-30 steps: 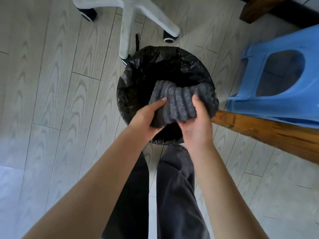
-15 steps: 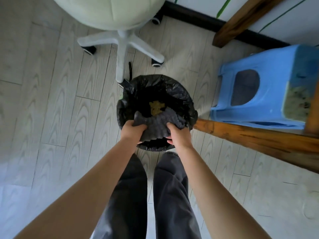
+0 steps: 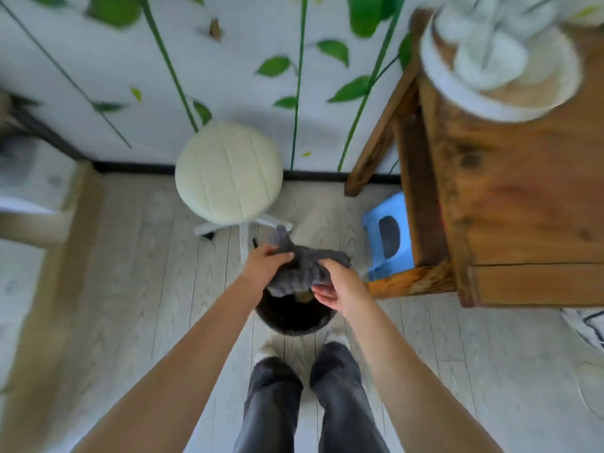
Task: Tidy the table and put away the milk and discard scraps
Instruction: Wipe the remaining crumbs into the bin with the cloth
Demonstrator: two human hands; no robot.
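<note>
Grey cloth (image 3: pixel 302 268) bunched in both hands above the bin (image 3: pixel 294 320)

The cloth is soft, limp and light, so it will sag and fold wherever it is not held. The gathered edges are the sensible places to hold it, keeping the middle slung like a pouch. The left hand (image 3: pixel 266 268) has its fingers (image 3: pixel 283 256) curled round one bunched end, and a loose corner sticks up beyond them. The right hand (image 3: pixel 340 289) pinches the other end between thumb and fingers, palm turned partly upward. Both arms reach straight forward and down from a standing pose, wrists close together, with the cloth hanging directly over the black-lined bin on the floor. A yellowish scrap (image 3: pixel 304 297) shows just beneath the cloth (whether falling or already landed, I cannot tell). The wooden worktop (image 3: pixel 523 207) stands to the right.
</note>
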